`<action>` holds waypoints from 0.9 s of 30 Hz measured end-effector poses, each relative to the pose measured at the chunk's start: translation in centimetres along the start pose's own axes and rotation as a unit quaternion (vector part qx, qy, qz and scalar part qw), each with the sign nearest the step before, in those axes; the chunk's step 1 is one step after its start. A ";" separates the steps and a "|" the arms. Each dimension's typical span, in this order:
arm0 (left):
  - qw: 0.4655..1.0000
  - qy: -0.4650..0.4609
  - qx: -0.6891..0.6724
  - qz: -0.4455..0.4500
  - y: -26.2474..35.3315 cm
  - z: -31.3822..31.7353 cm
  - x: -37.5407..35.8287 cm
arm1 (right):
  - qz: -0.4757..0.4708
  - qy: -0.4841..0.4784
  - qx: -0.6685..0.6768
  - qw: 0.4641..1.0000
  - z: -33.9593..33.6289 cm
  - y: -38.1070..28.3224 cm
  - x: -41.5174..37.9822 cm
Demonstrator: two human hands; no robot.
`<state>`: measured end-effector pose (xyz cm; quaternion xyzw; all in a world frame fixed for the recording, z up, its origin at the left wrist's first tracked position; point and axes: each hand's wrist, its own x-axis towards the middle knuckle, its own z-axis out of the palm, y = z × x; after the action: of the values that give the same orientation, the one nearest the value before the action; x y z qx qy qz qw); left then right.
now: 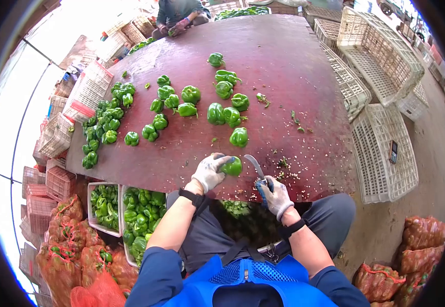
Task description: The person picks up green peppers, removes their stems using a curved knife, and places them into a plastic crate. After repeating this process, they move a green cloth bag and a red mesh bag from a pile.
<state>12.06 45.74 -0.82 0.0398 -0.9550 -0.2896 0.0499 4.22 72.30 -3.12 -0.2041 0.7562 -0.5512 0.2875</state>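
A green bell pepper (233,167) sits in the grip of my left hand (209,173), close over the near edge of the red table (181,146). My left hand wears a white glove, its fingers wrapped over the pepper's left side. In my gloved right hand (276,197) is a knife (254,166) with a short curved blade, pointing up and left beside the pepper. The palm hides most of its handle. Just beyond my hands lies another bell pepper (238,137), with several more scattered farther back and a heap of peppers (102,123) at the left.
White pale seeds and green scraps (283,162) litter the table at right. Crates of peppers (121,225) stand below its near left edge. Plastic crates (386,153) line the right side, one with a phone (393,152). Across the table sits another person (179,15). Filled mesh sacks (66,250) lie at left.
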 end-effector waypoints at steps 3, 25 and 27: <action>0.997 0.046 -0.054 0.000 1.0 1.2 -0.6 | 0.002 -0.002 -0.010 1.000 0.4 0.7 0.2; 0.899 0.238 -0.345 -0.128 4.2 8.8 -0.8 | 0.031 -0.023 -0.254 0.966 1.7 -0.1 1.3; 0.895 0.238 -0.353 -0.136 3.9 8.7 -0.5 | 0.032 -0.028 -0.260 0.965 1.3 -0.1 0.9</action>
<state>11.32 53.81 -5.83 0.2169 -0.7347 -0.5938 0.2462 4.41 70.75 -3.54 -0.2628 0.8716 -0.3198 0.2627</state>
